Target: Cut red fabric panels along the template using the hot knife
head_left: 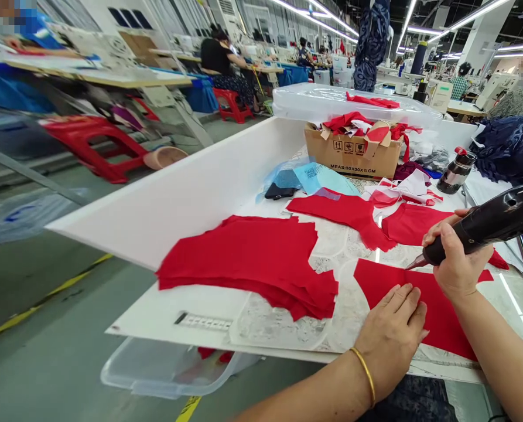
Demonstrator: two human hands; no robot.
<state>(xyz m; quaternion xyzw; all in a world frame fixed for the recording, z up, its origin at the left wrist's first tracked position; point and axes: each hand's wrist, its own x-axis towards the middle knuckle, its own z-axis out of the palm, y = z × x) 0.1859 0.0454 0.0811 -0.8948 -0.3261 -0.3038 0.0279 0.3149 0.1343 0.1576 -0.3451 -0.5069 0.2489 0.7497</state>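
My left hand lies flat on a red fabric piece, fingers stretched out close together. A gold bangle is on that wrist. In my right hand is a black handheld power tool with a pointed metal tip. The tip is at the far edge of the same piece, just beyond my left fingertips; whether it touches the cloth I cannot tell. A stack of red cut fabric lies to the left. Beyond the tool, more red cut pieces rest on the worktop.
A cardboard box of red and white scraps stands at the back, near a dark bottle. A white upright panel borders the left side. Below the front edge is a clear plastic bin. People sit at sewing tables beyond.
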